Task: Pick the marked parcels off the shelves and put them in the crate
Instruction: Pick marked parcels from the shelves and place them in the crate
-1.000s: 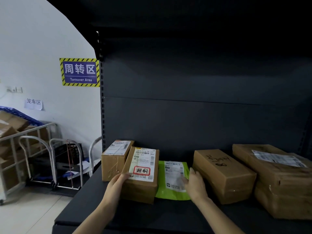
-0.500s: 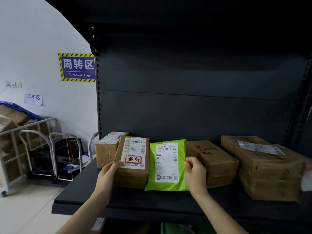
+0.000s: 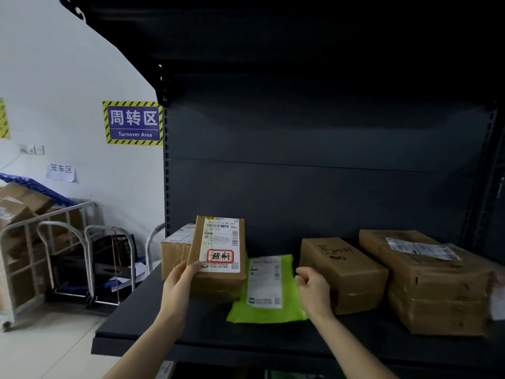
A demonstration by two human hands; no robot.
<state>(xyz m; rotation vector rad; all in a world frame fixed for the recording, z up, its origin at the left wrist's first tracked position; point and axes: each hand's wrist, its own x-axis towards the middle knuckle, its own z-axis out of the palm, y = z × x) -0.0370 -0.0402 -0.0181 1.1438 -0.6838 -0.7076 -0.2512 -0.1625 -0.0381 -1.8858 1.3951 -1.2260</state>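
Note:
A brown cardboard parcel with a white label and a red-framed mark is tilted up on the dark shelf. My left hand grips its lower left corner, thumb on the label. Right of it a green plastic mailer lies flat on the shelf. My right hand hovers at the mailer's right edge with fingers loosely curled and nothing in them. No crate is in sight.
Other brown boxes share the shelf: one behind the marked parcel, one with handwriting, and a large one far right. Metal trolleys with cartons stand on the floor at left. An upper shelf hangs overhead.
My right hand has let go of the green mailer, which dropped from upright to flat on the shelf. My left hand has tipped the marked parcel up higher.

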